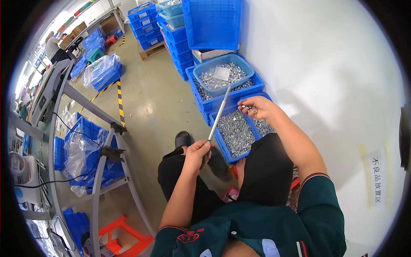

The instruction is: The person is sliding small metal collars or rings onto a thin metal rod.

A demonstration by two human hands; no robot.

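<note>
My left hand (199, 154) is closed round the lower end of a slim silver metal rod (218, 115). The rod tilts up and away, its tip before the light blue basket (249, 73). My right hand (259, 107) has its fingers curled round several small shiny metal parts (250, 109), too small to name exactly. It is above a divided blue crate (217, 139) filled with similar loose metal pieces (236, 133). Behind it, the basket, also holding small metal parts and a white label (221, 73), sits on another blue crate (200, 105).
A white wall (342, 85) stands close on my right. Blue crates (175, 49) are stacked ahead. To my left is a grey-framed workbench (94, 112) with plastic-covered crates (81, 143) and an orange stool (125, 229). A person (55, 48) is far left.
</note>
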